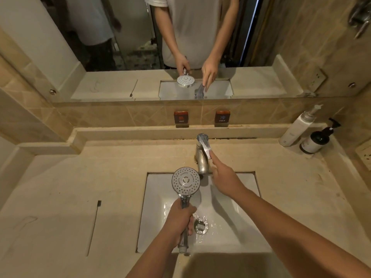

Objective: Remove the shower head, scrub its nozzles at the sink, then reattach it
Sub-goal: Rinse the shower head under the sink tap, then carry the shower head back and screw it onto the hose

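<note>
From the head camera you are looking down at a beige stone counter (60, 177) with a white rectangular sink (226, 233) set into it. Your left hand (178, 219) has its fingers curled round the chrome handle of the shower head (186, 180), holding it upright over the basin with the nozzle face turned up toward you, just left of the faucet (202, 155). Your right hand (224, 179) reaches to the far side with one straight finger touching the tip of the faucet lever; the other fingers look loosely folded and hold nothing. The basin looks wet near the drain (201, 225). If the lever opens hard, water could likely strike the tilted face and spray onto the counter, and a wet handle held one-handed could slip and knock the basin. Counted: one shower head, one faucet, one dark toothbrush (94, 227) lying on the counter to the left, well apart from the sink, two pump bottles (309, 135) at the far right, and two wall labels (181, 117), hot and cold, below the mirror (120, 57).
</note>
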Motion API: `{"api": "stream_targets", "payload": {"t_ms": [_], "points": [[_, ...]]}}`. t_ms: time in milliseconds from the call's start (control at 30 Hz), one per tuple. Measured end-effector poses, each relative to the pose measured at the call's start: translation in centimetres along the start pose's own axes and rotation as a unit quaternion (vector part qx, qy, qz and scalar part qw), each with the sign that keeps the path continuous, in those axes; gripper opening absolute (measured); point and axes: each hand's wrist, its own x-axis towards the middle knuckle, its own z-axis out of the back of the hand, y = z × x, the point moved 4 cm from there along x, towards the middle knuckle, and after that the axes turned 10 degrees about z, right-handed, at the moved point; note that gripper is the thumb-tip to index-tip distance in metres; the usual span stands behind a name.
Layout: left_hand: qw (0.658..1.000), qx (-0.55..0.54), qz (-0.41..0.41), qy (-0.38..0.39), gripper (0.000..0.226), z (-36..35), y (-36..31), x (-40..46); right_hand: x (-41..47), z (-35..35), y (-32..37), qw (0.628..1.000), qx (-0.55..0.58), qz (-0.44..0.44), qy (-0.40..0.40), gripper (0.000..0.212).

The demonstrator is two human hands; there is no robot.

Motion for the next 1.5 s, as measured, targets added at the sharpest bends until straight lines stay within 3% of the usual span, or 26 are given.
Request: {"api": "stream_targets", "payload": {"t_ms": [267, 567, 867, 1067, 1300, 1500], "points": [[0.999, 0.029, -0.026, 0.001, 0.012, -2.5, -1.2, -1.8, -5.6, 0.6, -2.9, 0.997, 0.035, -0.062, -0.016, 0.072], [0.991, 0.096, -0.078, 0.045, 0.016, -5.6, -2.6, -3.5, -8.8, 3.1, -4.9, 0.993, -0.054, -0.094, -0.046, 0.067], [0.982, 0.159, -0.084, 0.058, 0.011, -9.7, -1.8, -3.5, -13.9, 5.6, -7.7, 0.987, -0.024, -0.127, -0.1, 0.043], [0.961, 0.213, -0.094, 0.148, 0.011, -13.3, -0.8, -4.1, -19.7, 7.0, -8.4, 0.963, -0.025, -0.205, -0.174, 0.046], [0.906, 0.288, -0.107, 0.291, 0.017, -16.3, 2.8, -7.2, -29.8, 5.4, -5.9, 0.919, -0.026, -0.294, -0.262, 0.059], [0.868, 0.321, -0.088, 0.369, 0.017, -17.7, 6.1, -10.3, -36.7, 3.9, -4.2, 0.88, -0.022, -0.354, -0.316, 0.063]]}}
